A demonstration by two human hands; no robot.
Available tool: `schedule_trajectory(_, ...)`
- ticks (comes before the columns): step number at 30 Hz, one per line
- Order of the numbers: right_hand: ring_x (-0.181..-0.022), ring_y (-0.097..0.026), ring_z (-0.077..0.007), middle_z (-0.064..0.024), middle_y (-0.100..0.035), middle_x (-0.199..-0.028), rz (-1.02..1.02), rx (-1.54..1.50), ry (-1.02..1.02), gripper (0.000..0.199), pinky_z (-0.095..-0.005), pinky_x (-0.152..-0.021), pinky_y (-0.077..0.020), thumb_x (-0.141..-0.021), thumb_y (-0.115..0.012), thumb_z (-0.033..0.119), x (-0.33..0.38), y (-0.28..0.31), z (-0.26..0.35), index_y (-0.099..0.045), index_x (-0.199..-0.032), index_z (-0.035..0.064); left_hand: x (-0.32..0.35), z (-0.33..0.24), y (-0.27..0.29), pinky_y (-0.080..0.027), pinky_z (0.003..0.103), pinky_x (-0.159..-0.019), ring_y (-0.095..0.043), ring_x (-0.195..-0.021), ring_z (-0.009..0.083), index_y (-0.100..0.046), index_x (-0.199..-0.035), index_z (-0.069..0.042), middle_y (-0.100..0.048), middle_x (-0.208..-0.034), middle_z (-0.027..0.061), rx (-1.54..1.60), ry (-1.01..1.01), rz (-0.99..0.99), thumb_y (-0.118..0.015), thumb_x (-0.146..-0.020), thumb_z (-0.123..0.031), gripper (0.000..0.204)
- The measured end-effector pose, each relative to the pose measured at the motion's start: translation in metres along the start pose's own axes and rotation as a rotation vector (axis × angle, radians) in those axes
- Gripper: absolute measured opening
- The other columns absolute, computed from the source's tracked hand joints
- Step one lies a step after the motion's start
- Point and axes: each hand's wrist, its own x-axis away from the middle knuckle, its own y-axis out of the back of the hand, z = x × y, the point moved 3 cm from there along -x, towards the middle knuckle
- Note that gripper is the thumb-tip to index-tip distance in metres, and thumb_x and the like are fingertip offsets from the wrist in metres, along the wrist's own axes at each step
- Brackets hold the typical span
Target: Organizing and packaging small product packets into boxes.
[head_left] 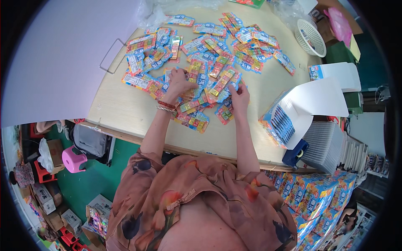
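Note:
Flat, brightly coloured blister-card packs with rows of small foil-like coloured blocks lie in a loose heap in front of me. My left hand (180,83) rests on the heap's near left part, thumb and fingers apart, beside an upright-lying pack (194,72). On the right, my right hand (240,98) has its thumb and fingers at the edge of a slanted blister pack (222,83), which overlaps others in the middle. Another blister pack (225,112) lies under and next to my right wrist. What the packs contain is too small to tell.
An open display box (282,123) holding a row of packs stands at the table's right edge, near a blue tape dispenser (295,153). Beyond are a white basket (310,37) and clear plastic bags (151,14). Stacked printed boxes (312,194) stand below right; a pink stool (74,159) is at left.

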Motion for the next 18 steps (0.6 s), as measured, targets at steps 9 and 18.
schedule_trajectory(9,-0.059,-0.048,-0.0091,-0.0014,-0.057,-0.067,0.024,-0.112,-0.057,0.026,-0.0296,-0.055,-0.0395,-0.084,-0.067,0.022,-0.045,0.029,0.027,-0.062,-0.078,-0.0029,0.016,-0.005,0.008,-0.050,0.035,-0.080,-0.061,-0.094,0.0281,-0.035,-0.114,0.004,-0.056,-0.103,0.0188,0.466,-0.075,0.045,-0.076,-0.063,-0.009,0.067)
schedule_trajectory(18,-0.078,-0.060,-0.0195,-0.0090,-0.063,-0.084,-0.159,0.189,0.184,0.034,-0.0341,-0.071,-0.0476,-0.069,-0.078,0.014,-0.101,-0.046,0.011,-0.058,-0.093,0.0016,0.027,-0.008,0.004,-0.056,0.031,-0.057,-0.064,-0.081,0.0221,-0.039,-0.118,0.001,-0.057,-0.104,0.0128,0.915,-0.025,-0.016,-0.073,-0.072,-0.005,0.058)
